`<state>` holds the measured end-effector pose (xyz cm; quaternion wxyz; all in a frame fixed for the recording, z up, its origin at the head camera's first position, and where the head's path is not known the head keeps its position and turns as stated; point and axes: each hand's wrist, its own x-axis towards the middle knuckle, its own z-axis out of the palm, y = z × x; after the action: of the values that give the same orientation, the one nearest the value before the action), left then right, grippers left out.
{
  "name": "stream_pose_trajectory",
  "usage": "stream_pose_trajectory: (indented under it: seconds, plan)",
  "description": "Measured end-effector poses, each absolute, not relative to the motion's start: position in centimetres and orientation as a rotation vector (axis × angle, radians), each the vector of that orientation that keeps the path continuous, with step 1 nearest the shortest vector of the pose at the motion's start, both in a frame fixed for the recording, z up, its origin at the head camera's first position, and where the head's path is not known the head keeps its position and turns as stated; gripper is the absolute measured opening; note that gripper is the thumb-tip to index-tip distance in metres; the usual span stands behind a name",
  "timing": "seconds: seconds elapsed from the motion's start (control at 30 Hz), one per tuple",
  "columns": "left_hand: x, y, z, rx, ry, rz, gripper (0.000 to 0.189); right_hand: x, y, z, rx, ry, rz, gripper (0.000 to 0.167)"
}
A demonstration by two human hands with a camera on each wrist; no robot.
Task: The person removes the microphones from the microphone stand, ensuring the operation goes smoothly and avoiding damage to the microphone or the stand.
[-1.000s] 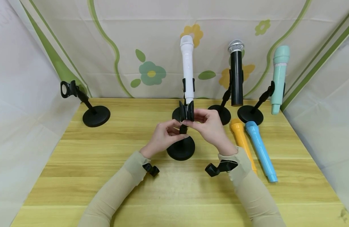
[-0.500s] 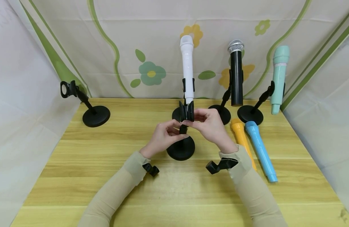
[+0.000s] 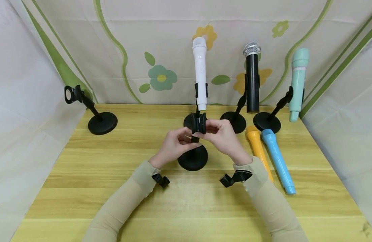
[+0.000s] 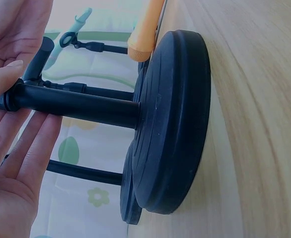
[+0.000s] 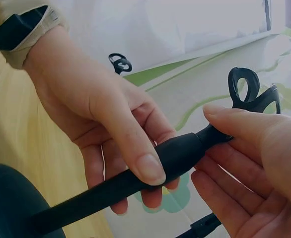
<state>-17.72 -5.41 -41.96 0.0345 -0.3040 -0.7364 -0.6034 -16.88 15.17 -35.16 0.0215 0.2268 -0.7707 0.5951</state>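
A black desk microphone stand stands in front of me, its round base (image 3: 192, 160) on the table. My left hand (image 3: 171, 148) grips the stand's upright tube (image 4: 86, 106), thumb and fingers around its thicker upper part in the right wrist view. Just above, my right hand (image 3: 223, 137) pinches the neck under the microphone clip (image 3: 198, 123) between thumb and fingers. The clip's ring (image 5: 245, 85) holds no microphone. Directly behind, a white microphone (image 3: 200, 74) sits in another stand, whose base is partly hidden by the clip and hands.
A black microphone (image 3: 252, 80) and a mint-green microphone (image 3: 299, 84) are clipped in stands at the back right. Orange (image 3: 258, 148) and blue (image 3: 278, 161) microphones lie beside my right forearm. Another stand (image 3: 102, 123) with a bare clip is at the far left. A patterned cloth hangs behind.
The clip has tilted and come slightly lower, with my right hand dropping a little along with it. My left hand and the stand's base have stayed in place.
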Motion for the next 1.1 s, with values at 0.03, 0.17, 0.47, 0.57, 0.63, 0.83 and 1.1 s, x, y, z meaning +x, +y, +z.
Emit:
stream_pose_trajectory:
  seconds: [0.03,0.17,0.47,0.57,0.63,0.83,1.1]
  plan:
    - [-17.7,-5.4,-41.9,-0.937,-2.261,-1.856,0.021,-16.9,15.2,-35.3,0.700,-2.389,1.845,0.018]
    - [-17.7,-5.3,-42.0,-0.947,-2.252,-1.854,0.020,-16.9,15.2,-35.6,0.689,-2.385,1.845,0.018]
    - [-17.8,-5.4,-42.2,-0.940,-2.229,-1.872,0.020,-16.9,15.0,-35.7,0.725,-2.345,1.838,0.015]
    - [-17.7,-5.3,-42.0,-0.919,-2.239,-1.872,0.021,-16.9,14.9,-35.7,0.712,-2.340,1.858,0.015]
    - [-17.5,-5.2,-41.7,-0.906,-2.248,-1.870,0.022,-16.8,14.9,-35.7,0.702,-2.338,1.868,0.014]
    - [-16.4,-5.1,-40.0,-0.891,-2.277,-1.864,0.020,-16.5,14.8,-35.7,0.680,-2.350,1.867,0.014]
    - [-17.5,-5.3,-41.8,-0.896,-2.270,-1.883,0.020,-16.7,14.8,-35.8,0.665,-2.353,1.864,0.014]
